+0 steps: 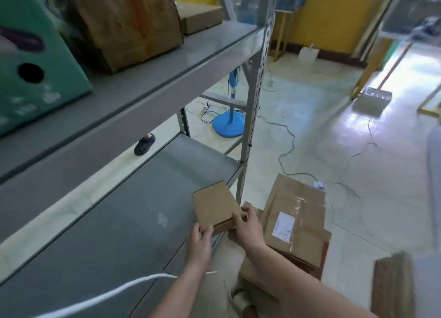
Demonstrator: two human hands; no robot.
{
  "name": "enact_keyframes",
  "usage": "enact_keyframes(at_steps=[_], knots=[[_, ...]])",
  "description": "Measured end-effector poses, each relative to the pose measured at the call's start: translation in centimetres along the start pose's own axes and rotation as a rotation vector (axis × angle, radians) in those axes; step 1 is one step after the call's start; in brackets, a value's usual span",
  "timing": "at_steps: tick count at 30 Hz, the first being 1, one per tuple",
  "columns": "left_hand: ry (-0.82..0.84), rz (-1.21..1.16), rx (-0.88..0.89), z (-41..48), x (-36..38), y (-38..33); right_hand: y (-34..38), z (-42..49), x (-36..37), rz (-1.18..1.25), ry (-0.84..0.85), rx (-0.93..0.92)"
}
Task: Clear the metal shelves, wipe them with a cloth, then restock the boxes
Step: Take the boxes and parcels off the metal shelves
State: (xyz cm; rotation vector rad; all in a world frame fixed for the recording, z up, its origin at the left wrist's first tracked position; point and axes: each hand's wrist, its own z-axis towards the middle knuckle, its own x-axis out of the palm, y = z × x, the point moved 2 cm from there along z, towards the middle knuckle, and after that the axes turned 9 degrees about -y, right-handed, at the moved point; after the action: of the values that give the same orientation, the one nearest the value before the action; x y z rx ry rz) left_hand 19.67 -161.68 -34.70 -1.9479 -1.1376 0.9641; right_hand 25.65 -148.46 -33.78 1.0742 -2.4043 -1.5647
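Observation:
A small flat cardboard box [214,204] lies at the front right corner of the lower grey metal shelf [133,210], partly over its edge. My left hand [200,242] grips the box's near left corner, thumb on top. My right hand [247,227] holds its near right edge, fingers curled over it. On the upper shelf [148,79] stand a green box [31,62], a large brown carton [128,21] and a smaller flat carton [202,17].
Larger taped cartons [296,222] are piled on the floor just right of the shelf post [253,107]. A blue fan base [228,125] and cables lie on the tiled floor behind. Another person's shoe [144,144] shows behind the shelf. A white cord [107,298] crosses the bottom left.

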Motion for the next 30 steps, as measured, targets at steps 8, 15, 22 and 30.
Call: enact_keyframes(at_steps=[8, 15, 22, 30], knots=[[0.097, -0.417, -0.016, -9.5, -0.9, -1.1, 1.3, -11.4, -9.8, 0.185, -0.029, -0.211], [0.364, -0.469, 0.021, -15.1, 1.2, -0.3, -2.3, -15.8, -14.8, 0.292, -0.168, -0.237], [0.507, -0.331, 0.18, -20.7, 8.8, -1.2, -5.1, -17.3, -24.5, 0.386, -0.374, -0.252], [0.707, -0.258, 0.276, -32.2, 21.7, 0.7, -12.9, -20.6, -40.0, 0.475, -0.598, -0.25]])
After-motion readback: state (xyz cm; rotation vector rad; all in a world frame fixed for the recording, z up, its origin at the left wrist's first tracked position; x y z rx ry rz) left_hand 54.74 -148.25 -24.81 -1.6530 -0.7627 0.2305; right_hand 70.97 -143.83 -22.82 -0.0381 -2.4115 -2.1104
